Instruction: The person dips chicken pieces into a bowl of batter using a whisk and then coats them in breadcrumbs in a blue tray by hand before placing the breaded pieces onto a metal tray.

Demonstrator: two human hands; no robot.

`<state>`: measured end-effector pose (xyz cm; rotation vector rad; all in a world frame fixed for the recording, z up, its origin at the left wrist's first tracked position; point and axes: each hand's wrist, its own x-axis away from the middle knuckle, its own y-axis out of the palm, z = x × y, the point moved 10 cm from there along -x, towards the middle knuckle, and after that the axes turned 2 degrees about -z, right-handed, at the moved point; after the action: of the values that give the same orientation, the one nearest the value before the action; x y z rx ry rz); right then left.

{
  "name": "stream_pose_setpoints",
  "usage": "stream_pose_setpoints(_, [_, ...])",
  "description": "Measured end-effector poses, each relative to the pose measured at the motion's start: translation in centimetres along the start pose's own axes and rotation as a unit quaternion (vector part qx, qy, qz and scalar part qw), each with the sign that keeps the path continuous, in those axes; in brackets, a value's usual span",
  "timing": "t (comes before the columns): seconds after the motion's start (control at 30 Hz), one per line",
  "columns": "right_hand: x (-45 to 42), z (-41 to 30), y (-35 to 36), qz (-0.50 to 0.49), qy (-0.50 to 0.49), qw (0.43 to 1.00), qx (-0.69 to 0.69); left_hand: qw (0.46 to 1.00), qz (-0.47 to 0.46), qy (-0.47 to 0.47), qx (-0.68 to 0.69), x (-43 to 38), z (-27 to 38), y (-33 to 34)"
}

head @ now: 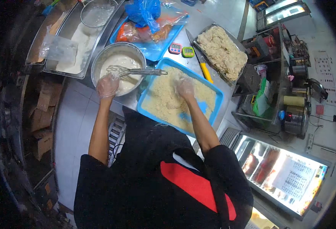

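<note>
My left hand (108,85), in a clear plastic glove, is over the near left rim of a round metal pot (96,61) of pale batter (125,86). Its fingertips are close to the wire end of a whisk (133,71), which lies across the pot with its handle reaching past the right rim. Whether these fingers grip anything is hard to see. My right hand (184,86), gloved too, is low over the breadcrumbs (165,94) in a blue tray (141,106). Its fingers point away from me and their tips are unclear. A crumb-covered lump (173,103) lies just below that hand.
A knife with a yellow handle (206,73) lies beside a metal tray of breaded pieces (222,51). Two timers, pink (175,48) and green (188,52), stand behind the crumbs. Bagged food fills another blue tray (149,51). Leftward, a metal pan (83,73) holds white flour.
</note>
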<state>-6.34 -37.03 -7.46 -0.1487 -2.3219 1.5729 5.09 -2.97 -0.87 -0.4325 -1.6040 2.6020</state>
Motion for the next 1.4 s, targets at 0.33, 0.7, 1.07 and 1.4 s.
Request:
stream_pose_setpoints(0.33, [4.1, 3.2, 1.7, -0.108, 0.013, 0.985, -0.136, 0.996, -0.055, -0.075, 0.007, -0.6, 0.2, 0.0])
stream_pose_setpoints(0.7, [10.0, 1.1, -1.9, 0.178, -0.18, 0.967, -0.018, 1.0, -0.002, -0.017, -0.01, -0.2, -0.4, 0.7])
stream_pose_setpoints(1.07, [5.9, -0.2, 1.9, 0.053, -0.043, 0.971, -0.229, 0.998, -0.044, -0.033, -0.03, -0.4, -0.1, 0.5])
stream_pose_setpoints(1.4, [8.2, -2.0, 3.3, 0.121, -0.203, 0.969, 0.072, 0.997, -0.045, -0.04, -0.038, -0.7, 0.6, 0.5])
